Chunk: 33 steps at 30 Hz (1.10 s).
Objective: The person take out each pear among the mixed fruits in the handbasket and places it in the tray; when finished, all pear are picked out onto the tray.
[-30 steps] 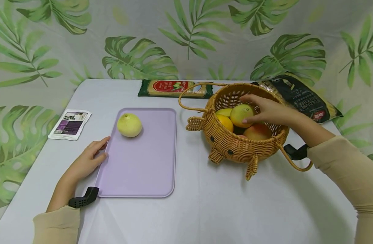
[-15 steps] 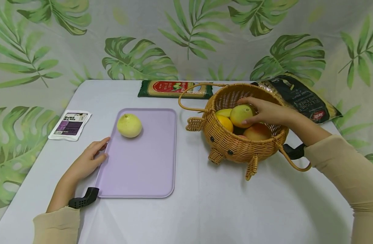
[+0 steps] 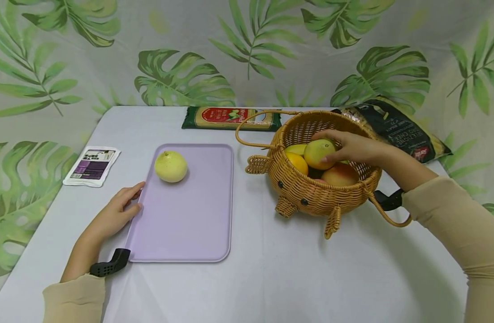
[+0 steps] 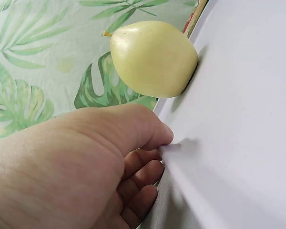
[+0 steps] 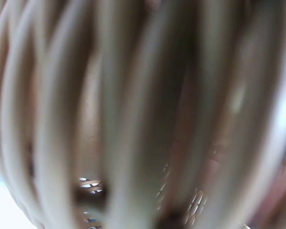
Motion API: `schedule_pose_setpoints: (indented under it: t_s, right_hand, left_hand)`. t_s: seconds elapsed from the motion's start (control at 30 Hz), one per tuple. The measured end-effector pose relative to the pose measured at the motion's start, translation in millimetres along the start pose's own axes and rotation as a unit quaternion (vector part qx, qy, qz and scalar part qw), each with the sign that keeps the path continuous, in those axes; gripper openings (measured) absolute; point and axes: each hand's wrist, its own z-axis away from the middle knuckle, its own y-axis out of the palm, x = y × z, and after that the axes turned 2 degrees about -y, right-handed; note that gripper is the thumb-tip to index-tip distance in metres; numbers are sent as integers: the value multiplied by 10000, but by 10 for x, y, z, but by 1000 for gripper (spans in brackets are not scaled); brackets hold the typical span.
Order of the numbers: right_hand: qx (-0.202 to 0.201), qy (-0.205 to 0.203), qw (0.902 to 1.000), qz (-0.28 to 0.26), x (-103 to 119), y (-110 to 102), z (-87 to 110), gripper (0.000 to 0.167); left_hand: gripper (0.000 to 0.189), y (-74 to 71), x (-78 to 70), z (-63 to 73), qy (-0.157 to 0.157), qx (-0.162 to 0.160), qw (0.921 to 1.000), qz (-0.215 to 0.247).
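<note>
My right hand (image 3: 349,146) reaches into a pig-shaped wicker basket (image 3: 323,195), thumb and fingers round a yellow-green mango (image 3: 318,154). Under and beside that fruit are an orange (image 3: 297,163), a reddish fruit (image 3: 340,175) and a partly hidden yellow one. Blurred wicker (image 5: 133,114) fills most of the right wrist view, hiding the grip. My left hand (image 3: 115,211) holds the left edge of a lilac tray (image 3: 186,220); in the left wrist view the thumb sits on the rim, with curled fingers outside it. A pale yellow pear (image 3: 171,166) stands in the tray's far left corner.
A white and purple packet (image 3: 92,166) lies left of the tray. At the back is a green and red pack (image 3: 232,117), partly behind the basket handle. Behind the basket to the right leans a black bag (image 3: 396,128). Patterned cloth backs the table.
The right hand and the mango have shifted very slightly left inside the basket. The left hand, tray and pear stay in place.
</note>
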Motion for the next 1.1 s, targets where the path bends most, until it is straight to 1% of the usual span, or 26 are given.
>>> schedule_pose_setpoints:
  t_s: [0.2, 0.33, 0.4, 0.5, 0.7, 0.83, 0.93, 1.1]
  right_hand:
    - [226, 177, 9994, -182, -17, 3, -15, 66]
    - [204, 157, 9994, -233, -18, 7, -27, 66]
    - [153, 83, 9997, -198, -12, 12, -20, 65]
    - [-17, -28, 10000, -63, 8, 19, -6, 63]
    - [-488, -117, 9987, 132, 38, 24, 14, 59]
    - [-703, -218, 9973, 68, 51, 20, 30, 58]
    - [-870, -231, 9959, -106, 78, 20, 52, 58]
    - [-1264, -150, 9916, -240, 142, 14, 129, 58]
  left_hand:
    - [54, -8, 5, -2, -4, 24, 10000, -21]
    - [54, -10, 4, 2, 7, 0, 10000, -52]
    - [54, -8, 6, 5, 8, -7, 10000, -54]
    - [54, -6, 6, 7, 1, 0, 10000, -41]
    - [54, -4, 13, 4, -29, 9, 10000, -33]
    - [54, -3, 27, -5, -20, 9, 10000, -33]
    - [54, -6, 30, -5, -12, 21, 10000, -8]
    - [54, -11, 20, -8, -49, 45, 10000, 14]
